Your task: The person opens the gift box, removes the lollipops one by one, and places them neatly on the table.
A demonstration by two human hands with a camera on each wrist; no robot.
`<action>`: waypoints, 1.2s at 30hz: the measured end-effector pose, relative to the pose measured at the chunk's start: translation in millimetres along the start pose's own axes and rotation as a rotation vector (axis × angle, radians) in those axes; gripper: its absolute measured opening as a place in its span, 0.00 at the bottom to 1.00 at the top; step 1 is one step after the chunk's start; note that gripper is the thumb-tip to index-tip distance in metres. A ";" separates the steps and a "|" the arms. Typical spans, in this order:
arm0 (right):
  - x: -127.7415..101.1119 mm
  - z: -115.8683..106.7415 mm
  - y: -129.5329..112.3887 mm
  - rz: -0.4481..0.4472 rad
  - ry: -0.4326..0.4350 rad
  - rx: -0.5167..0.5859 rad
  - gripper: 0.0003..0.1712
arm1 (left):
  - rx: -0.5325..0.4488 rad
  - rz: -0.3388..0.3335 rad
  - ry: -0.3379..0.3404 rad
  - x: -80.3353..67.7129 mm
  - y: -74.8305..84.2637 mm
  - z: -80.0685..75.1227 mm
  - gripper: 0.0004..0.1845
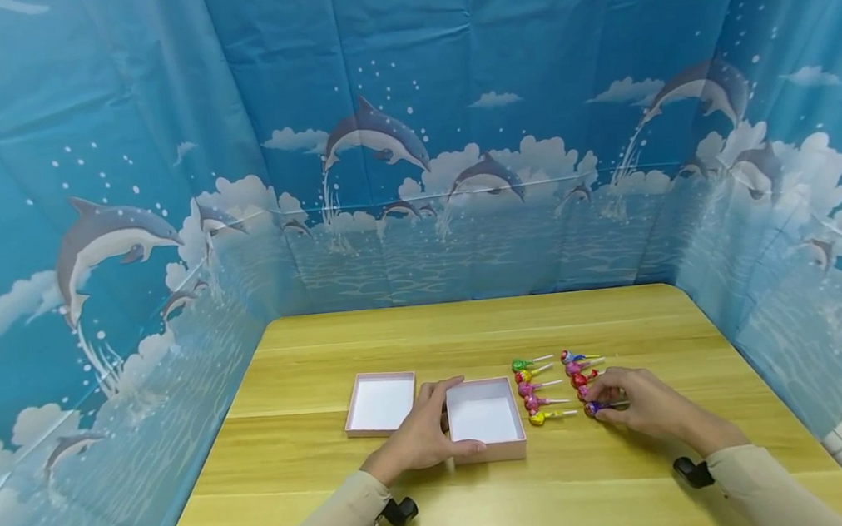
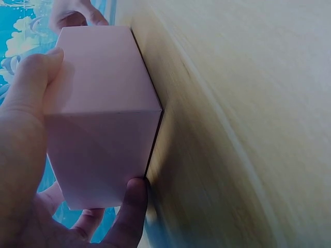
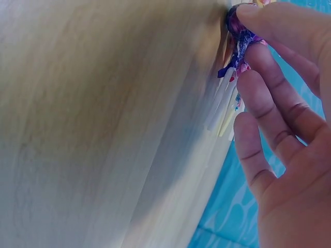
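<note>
Head view shows the left hand point(image 1: 423, 438) gripping an empty pink cardboard box point(image 1: 484, 418) while the right hand point(image 1: 647, 404) pinches a purple-wrapped lollipop point(image 1: 594, 407), nearest of ten on the wooden table point(image 1: 576, 483); none boxed yet.

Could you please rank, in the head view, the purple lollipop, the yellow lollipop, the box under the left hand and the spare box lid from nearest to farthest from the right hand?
1. purple lollipop: pinched by the right hand.
2. yellow lollipop: just left of it, nearest in its row.
3. box: table middle, held by the left hand.
4. lid: far left.
</note>
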State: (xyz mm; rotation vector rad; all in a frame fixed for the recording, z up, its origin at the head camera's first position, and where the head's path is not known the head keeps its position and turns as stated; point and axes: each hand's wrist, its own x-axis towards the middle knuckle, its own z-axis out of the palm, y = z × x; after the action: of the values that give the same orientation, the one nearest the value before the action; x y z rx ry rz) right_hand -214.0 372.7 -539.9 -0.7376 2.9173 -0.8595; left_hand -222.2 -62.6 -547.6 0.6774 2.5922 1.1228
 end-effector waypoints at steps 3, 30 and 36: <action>0.5 0.4 -0.3 0.000 0.007 0.003 0.13 | -0.002 0.000 0.000 -0.2 0.2 0.3 0.63; -3.0 -6.2 -9.2 -0.034 0.058 -0.012 0.16 | 0.006 0.020 0.007 -0.4 3.9 -1.2 0.63; -3.0 -6.1 -15.7 -0.059 0.126 -0.026 0.15 | 0.017 0.017 0.006 -0.3 3.3 -1.0 0.63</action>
State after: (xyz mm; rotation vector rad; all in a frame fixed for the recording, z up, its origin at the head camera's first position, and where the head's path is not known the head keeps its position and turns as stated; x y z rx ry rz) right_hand -205.3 365.5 -527.1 -0.8043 3.0364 -0.9063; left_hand -221.2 -61.4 -544.5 0.7015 2.6094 1.1103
